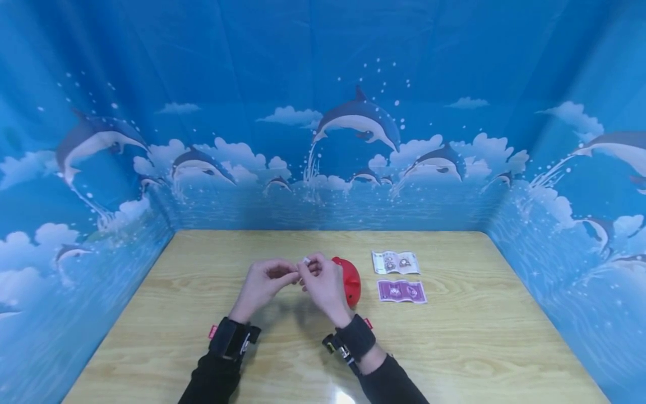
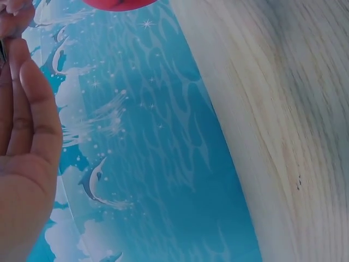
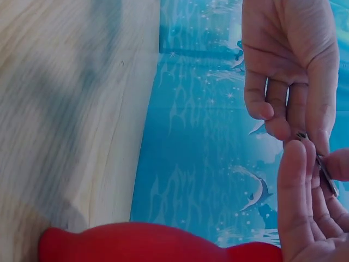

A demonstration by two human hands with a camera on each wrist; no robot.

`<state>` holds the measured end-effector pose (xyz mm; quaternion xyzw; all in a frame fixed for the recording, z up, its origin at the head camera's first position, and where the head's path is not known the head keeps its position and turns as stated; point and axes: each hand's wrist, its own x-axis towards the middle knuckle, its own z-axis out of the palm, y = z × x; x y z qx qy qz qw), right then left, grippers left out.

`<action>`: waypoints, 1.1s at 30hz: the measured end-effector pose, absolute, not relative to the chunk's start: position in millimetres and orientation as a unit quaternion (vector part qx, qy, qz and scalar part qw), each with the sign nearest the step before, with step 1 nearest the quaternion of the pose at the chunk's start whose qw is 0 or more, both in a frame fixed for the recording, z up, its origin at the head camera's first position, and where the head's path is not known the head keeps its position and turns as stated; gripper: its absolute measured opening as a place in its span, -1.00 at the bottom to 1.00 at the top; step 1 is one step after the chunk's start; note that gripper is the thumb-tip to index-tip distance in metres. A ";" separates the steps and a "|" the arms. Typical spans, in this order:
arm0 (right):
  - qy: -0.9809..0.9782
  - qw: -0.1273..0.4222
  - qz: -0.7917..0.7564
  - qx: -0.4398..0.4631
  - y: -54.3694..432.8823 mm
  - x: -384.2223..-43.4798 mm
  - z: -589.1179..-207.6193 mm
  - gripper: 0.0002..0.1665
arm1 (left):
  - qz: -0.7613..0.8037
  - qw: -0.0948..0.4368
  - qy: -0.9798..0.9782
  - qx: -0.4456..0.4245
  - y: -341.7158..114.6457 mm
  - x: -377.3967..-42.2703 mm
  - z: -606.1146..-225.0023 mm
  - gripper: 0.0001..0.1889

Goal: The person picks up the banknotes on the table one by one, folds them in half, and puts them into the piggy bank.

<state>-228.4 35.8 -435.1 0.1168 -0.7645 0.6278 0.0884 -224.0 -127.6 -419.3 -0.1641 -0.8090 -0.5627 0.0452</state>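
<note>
Both hands meet above the table, pinching a small thin strip (image 3: 327, 177) between their fingertips. It looks dark and shiny in the right wrist view and pale in the head view; I cannot tell its kind. My left hand (image 1: 267, 285) holds one end with thumb and fingers. The other end is in the grip of my right hand (image 1: 323, 283). Just beside the right hand is a red rounded object (image 1: 352, 281) with a small ear-like bump, partly hidden behind that hand.
To the right lie two creased play banknotes, a whitish one (image 1: 396, 262) at the back and a purple one (image 1: 402, 291) in front. A dolphin-print curtain (image 1: 323, 207) encloses the wooden table (image 1: 479, 336) at the back and sides.
</note>
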 end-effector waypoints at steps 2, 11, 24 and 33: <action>-0.768 0.097 0.622 0.116 37.4 -228.8 -434.3 -0.89 | -0.552 0.058 -0.814 -0.172 -126.3 -223.8 -420.0 -0.88; -0.767 0.135 0.618 0.107 42.4 -232.3 -432.6 -0.90 | -0.508 0.114 -0.827 -0.214 -121.4 -231.7 -439.5 -0.77; -0.776 0.058 0.614 0.135 63.1 -238.6 -422.3 -0.66 | -0.527 0.151 -0.809 -0.214 -107.3 -236.8 -438.9 -0.74; -0.770 0.043 0.618 0.151 76.2 -243.7 -418.1 -0.60 | -0.537 0.137 -0.810 -0.192 -93.6 -238.9 -434.1 -0.78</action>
